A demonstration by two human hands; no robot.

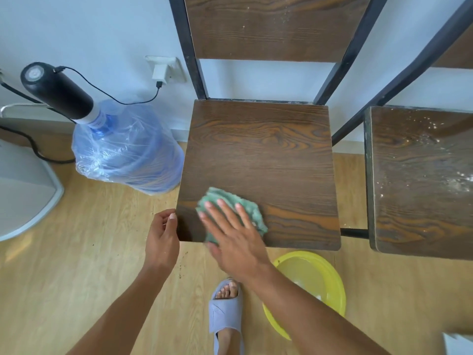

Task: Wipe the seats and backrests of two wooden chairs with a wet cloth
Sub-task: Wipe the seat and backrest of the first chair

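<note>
A wooden chair stands in front of me, its dark seat [261, 160] looking clean and its backrest [271, 26] speckled with white dust. My right hand [233, 234] lies flat, fingers spread, pressing a green cloth [253, 211] onto the seat's front left corner. My left hand [162, 239] is cupped against the seat's front left edge, thumb touching the wood. A second wooden chair at the right has a seat [419, 180] covered in white dust and smears; only a sliver of its backrest [455, 55] shows.
A yellow basin [330, 275] with water sits on the floor under the seat's front right corner. A plastic-wrapped water jug [128, 155] with a black pump stands at the left, cabled to a wall charger [161, 73]. My slippered foot [226, 311] is below.
</note>
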